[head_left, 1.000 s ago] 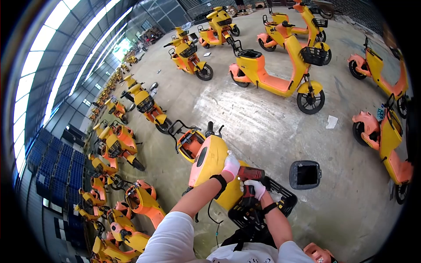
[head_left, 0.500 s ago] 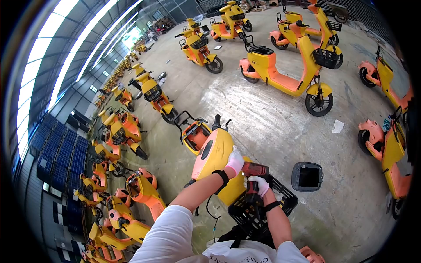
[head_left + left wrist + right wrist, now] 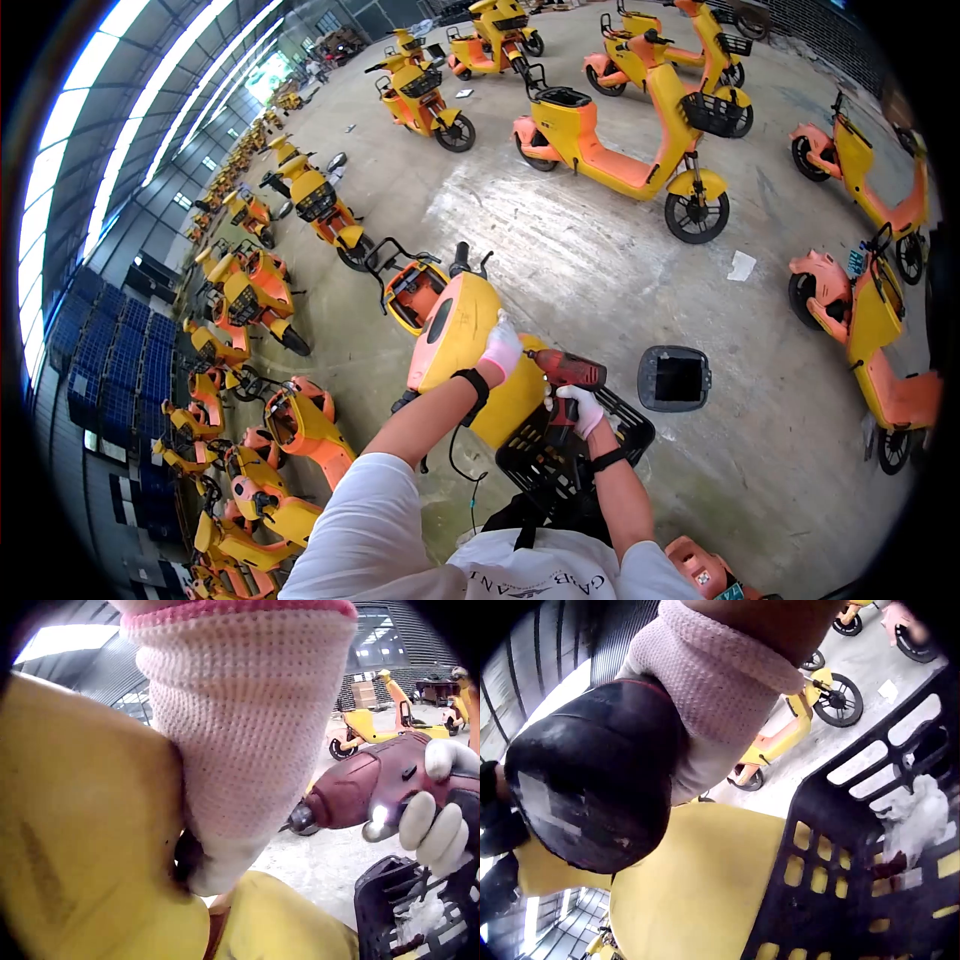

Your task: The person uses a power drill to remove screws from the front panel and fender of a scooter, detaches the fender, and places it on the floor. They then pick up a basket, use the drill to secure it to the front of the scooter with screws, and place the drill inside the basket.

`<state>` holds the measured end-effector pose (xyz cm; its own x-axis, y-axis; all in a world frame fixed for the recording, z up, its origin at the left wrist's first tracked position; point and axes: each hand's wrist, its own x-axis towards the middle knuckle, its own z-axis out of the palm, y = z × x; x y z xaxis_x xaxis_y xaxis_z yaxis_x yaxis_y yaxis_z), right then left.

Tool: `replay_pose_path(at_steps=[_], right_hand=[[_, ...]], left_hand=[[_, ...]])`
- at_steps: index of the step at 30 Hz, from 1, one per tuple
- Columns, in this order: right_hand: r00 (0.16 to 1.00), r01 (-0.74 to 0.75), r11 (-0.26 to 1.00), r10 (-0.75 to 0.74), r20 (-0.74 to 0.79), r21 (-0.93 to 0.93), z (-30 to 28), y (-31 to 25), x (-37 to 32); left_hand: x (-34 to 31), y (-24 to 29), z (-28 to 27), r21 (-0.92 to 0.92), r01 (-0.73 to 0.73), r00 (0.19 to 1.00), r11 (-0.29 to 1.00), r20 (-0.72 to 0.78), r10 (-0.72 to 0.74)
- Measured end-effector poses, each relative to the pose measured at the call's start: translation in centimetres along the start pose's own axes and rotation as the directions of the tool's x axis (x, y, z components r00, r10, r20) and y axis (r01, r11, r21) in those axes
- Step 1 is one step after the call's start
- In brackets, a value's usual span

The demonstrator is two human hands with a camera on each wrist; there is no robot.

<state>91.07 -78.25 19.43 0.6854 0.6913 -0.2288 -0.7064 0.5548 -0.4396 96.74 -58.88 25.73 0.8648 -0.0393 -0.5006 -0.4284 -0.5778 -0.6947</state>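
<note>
A yellow and pink scooter [image 3: 455, 330] stands in front of me, its body angled up to the left. My gloved left hand [image 3: 503, 345] grips the edge of its yellow front panel [image 3: 90, 810]; in the left wrist view the fingertips tuck in at the edge, beside a small dark spot. My gloved right hand [image 3: 582, 410] holds a red and black cordless drill [image 3: 568, 370] by its handle, a finger near the trigger. The drill's lamp glows and its nose points left toward the scooter, just right of my left hand. The black battery base [image 3: 592, 780] fills much of the right wrist view.
A black slotted basket [image 3: 630, 430] sits on the scooter's front below the drill, with crumpled white plastic [image 3: 919, 817] inside. On the concrete floor to the right lies a dark square tray-like part [image 3: 675, 378]. Several other scooters [image 3: 620, 150] stand around, with blue stacks [image 3: 110, 340] at left.
The drill has drawn back to the right from the scooter's panel, so its chuck now shows. My left hand stays at the panel edge. The head view has shifted slightly.
</note>
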Motion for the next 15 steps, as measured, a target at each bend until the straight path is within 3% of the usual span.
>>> replay_pose_path(at_steps=[5,6,7,8,9,10,11,12,14,15], right_hand=[[0.994,0.063,0.997,-0.059,-0.095,0.038,-2.8,-0.9,-4.3],[0.989,0.113,0.993,-0.11,-0.099,0.024,-1.9,-2.0,-6.0],[0.984,0.106,0.994,-0.102,-0.144,0.021,-1.5,-2.7,-7.6],[0.979,0.092,0.996,-0.088,-0.184,0.012,-1.6,-3.0,-9.0],[0.976,0.089,0.996,-0.087,-0.199,-0.002,-2.3,-2.8,-9.9],[0.97,0.054,0.998,-0.055,-0.238,-0.009,-2.7,-2.7,-10.8],[0.962,0.032,0.999,-0.034,-0.27,-0.011,-2.9,-2.4,-11.6],[0.953,0.011,1.0,-0.015,-0.302,-0.014,-2.9,-2.1,-12.4],[0.964,-0.006,0.997,-0.015,-0.265,-0.079,-4.7,-0.3,-12.5],[0.953,-0.021,0.997,-0.002,-0.303,-0.073,-3.8,-0.1,-12.9]], left_hand=[[-2.5,2.2,-1.1,-0.138,-0.069,0.985,0.988,-0.166,0.045],[-3.1,0.9,-2.2,-0.411,-0.095,0.967,0.907,-0.253,-0.013],[-3.9,-1.4,-3.8,-0.652,-0.13,0.948,0.747,-0.303,-0.1],[-4.9,-2.2,-4.1,-0.854,-0.225,0.915,0.47,-0.351,-0.199],[-7.2,-3.2,-6.5,-0.976,-0.184,0.927,0.118,-0.213,-0.31],[-7.0,-3.0,-5.5,-0.889,-0.29,0.913,-0.356,-0.145,-0.381],[-7.1,-2.4,-4.3,-0.579,-0.367,0.905,-0.728,-0.041,-0.424],[-9.9,-2.2,-6.3,-0.074,-0.387,0.921,-0.919,0.003,-0.389],[-13.3,-0.3,-5.0,0.227,-0.406,0.9,-0.885,-0.068,-0.43],[-14.2,1.1,-3.6,0.282,-0.383,0.866,-0.88,-0.223,-0.448]])
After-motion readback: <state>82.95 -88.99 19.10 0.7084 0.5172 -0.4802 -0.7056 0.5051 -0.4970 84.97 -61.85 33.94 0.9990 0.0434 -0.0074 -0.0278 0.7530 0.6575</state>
